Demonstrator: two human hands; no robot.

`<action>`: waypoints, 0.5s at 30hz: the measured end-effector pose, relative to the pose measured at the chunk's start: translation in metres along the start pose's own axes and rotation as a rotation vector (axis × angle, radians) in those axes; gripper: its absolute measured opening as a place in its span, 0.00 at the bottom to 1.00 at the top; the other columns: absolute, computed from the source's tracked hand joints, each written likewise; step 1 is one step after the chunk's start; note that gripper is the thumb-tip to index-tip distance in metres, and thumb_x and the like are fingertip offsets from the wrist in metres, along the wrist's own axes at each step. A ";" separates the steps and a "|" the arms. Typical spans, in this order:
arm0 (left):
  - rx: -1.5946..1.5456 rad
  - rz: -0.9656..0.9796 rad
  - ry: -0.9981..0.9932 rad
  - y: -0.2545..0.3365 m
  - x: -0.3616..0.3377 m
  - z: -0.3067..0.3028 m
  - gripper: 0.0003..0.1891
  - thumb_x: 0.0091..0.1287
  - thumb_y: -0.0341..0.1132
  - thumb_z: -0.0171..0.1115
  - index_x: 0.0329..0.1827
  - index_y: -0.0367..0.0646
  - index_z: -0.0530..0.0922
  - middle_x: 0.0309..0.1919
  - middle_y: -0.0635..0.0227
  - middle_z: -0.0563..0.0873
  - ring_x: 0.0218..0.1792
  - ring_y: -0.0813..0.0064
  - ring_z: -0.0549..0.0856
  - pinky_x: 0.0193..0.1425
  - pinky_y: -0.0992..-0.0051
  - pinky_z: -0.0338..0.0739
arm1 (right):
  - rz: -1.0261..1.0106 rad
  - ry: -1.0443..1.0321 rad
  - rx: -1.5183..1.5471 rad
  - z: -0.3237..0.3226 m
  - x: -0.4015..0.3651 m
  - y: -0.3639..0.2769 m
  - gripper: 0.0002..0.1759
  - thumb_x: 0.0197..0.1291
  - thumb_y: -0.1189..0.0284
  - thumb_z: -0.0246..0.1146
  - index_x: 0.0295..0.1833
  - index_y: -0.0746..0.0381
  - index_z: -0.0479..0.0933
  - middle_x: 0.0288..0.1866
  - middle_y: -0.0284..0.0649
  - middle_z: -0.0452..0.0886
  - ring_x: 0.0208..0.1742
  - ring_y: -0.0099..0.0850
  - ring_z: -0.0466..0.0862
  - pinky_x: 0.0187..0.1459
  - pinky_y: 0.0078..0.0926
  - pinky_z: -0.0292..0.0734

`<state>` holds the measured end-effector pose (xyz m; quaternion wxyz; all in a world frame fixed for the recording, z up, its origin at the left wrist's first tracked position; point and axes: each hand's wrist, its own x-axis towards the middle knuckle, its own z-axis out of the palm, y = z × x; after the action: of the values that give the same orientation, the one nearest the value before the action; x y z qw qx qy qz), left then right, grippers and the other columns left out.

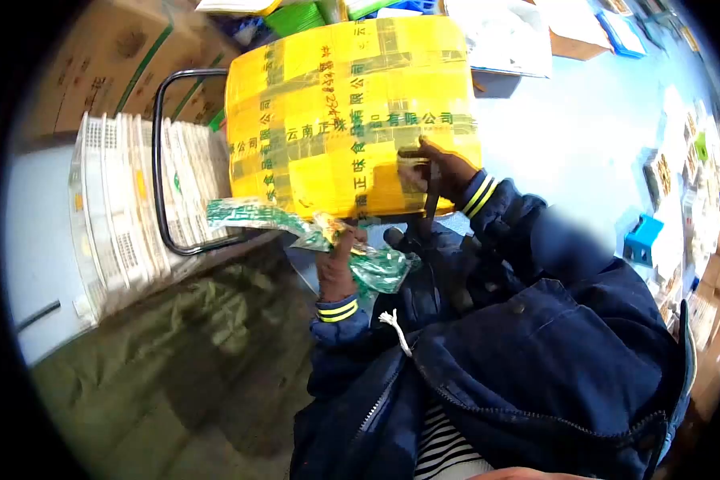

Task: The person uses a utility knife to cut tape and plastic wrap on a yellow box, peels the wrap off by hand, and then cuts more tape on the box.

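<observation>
**Left hand (pixel 340 268) clenched on green strip (pixel 296 228), right hand (pixel 444 172) pinching tape end (pixel 412 158) on yellow box (pixel 344 104)**

Fingers of the left hand are closed round a crumpled green strip of printed plastic, near the middle of the scene and just in front of the box's near edge. The strip's long axis runs left to right, sagging slightly toward the right: its free end points left, past the box's corner, and its bunched end lies right of the fist. The right hand, further off and to the right, grasps a pale tape end against the near right part of the yellow box, knuckles up and wrist bent back toward the body. A dark narrow thing hangs below this hand (what it is cannot be told).

The box lies with its broad face up, longer side left to right, wrapped all over in yellow tape with green lettering; sealed, so its contents are hidden. Both forearms come up from the near right in navy sleeves with yellow-striped cuffs.

A black tube frame (pixel 160 160) curves round the box's left side. Left of it stand white stacked packs (pixel 120 208), and closed cardboard cartons (pixel 112 56) lie far left. An olive cloth (pixel 176 368) covers the near left, and a small blue box (pixel 642 238) sits at the right.
</observation>
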<state>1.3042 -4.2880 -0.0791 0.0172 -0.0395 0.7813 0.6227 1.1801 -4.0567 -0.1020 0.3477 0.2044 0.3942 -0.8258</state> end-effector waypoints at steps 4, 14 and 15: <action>-0.094 -0.076 -0.159 0.014 0.027 0.034 0.13 0.60 0.26 0.56 0.49 0.41 0.75 0.32 0.63 0.82 0.35 0.69 0.81 0.44 0.70 0.75 | 0.187 -0.142 0.018 -0.009 -0.052 0.026 0.31 0.64 0.46 0.46 0.54 0.62 0.71 0.28 0.34 0.78 0.19 0.18 0.70 0.19 0.12 0.65; -0.313 -0.530 0.291 0.016 0.107 0.081 0.15 0.63 0.42 0.58 0.33 0.36 0.76 0.28 0.67 0.78 0.30 0.76 0.76 0.34 0.75 0.71 | 0.110 -0.259 0.020 -0.110 -0.117 0.045 0.31 0.63 0.43 0.43 0.54 0.55 0.74 0.28 0.36 0.80 0.21 0.21 0.75 0.23 0.18 0.71; -0.388 -0.575 0.401 0.006 0.119 0.091 0.14 0.60 0.42 0.63 0.30 0.38 0.76 0.26 0.67 0.78 0.28 0.76 0.75 0.31 0.74 0.68 | 0.180 -0.180 -0.085 -0.112 -0.117 0.013 0.31 0.63 0.42 0.41 0.53 0.53 0.75 0.25 0.36 0.80 0.15 0.20 0.73 0.17 0.18 0.69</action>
<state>1.1835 -4.2031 -0.1022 0.0303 -0.3795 0.5941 0.7086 1.2756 -3.9256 -0.1053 0.4626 0.1489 0.3761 -0.7889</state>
